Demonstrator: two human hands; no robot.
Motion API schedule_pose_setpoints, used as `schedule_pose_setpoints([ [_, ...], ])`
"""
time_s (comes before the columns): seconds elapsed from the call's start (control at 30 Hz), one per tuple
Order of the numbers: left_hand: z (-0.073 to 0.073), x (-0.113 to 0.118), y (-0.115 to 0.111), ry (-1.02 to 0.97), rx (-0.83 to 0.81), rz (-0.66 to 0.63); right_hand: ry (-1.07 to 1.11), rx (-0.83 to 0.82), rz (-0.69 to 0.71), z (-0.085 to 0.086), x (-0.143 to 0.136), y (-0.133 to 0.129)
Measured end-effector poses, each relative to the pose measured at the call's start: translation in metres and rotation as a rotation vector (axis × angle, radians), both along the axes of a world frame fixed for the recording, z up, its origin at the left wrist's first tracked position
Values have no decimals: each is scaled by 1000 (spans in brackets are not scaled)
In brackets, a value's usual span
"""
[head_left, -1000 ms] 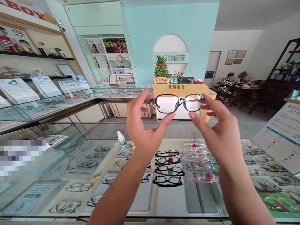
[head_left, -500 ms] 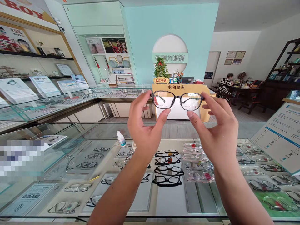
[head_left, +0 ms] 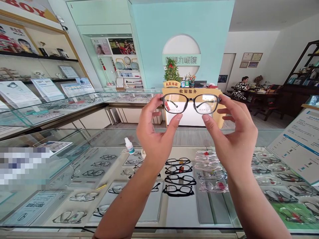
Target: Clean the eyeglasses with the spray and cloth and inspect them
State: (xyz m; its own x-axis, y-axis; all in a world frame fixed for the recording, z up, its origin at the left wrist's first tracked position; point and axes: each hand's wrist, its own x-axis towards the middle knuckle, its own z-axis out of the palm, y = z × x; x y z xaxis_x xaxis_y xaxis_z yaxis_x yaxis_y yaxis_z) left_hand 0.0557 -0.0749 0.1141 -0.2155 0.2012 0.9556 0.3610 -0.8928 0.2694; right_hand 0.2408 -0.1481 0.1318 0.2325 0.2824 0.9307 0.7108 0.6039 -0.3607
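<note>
Raised in front of me is a pair of black-framed eyeglasses [head_left: 190, 99], lenses upright and printed lettering on the right lens. My left hand [head_left: 157, 129] grips the left side of the frame, fingers at the hinge and thumb below the lens. On the opposite side my right hand [head_left: 231, 129] has its fingers at the right hinge, its thumb under the right lens. Below my hands, a column of black eyeglasses [head_left: 179, 180] lies in the glass display case [head_left: 179, 212]. Clear-framed eyeglasses [head_left: 211, 175] lie beside that column, partly behind my right wrist.
A white spray bottle [head_left: 129, 146] stands on the counter at left. An information board [head_left: 299, 142] leans at the right. Farther off are a cashier desk [head_left: 171, 118], side display counters [head_left: 92, 99] and a seated person [head_left: 240, 89] at a table.
My right hand has shifted slightly right and the eyeglasses sit a little higher, turned more squarely toward me. Both hands keep their hold.
</note>
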Motion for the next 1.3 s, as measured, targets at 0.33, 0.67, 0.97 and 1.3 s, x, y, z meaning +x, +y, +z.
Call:
schedule_pose_setpoints([
  [0.33, 0, -2, -6, 18, 64, 194, 37, -201, 135, -1, 1, 7],
  [0.67, 2, -1, -9, 24, 54, 211, 76, -231, 151, 1, -2, 3],
  [0.97, 6, 1, -12, 42, 70, 117, 60, -201, 135, 0, -1, 4],
  [1.3, 4, 1, -11, 42, 63, 91, 27, -161, 106, -2, -1, 5],
])
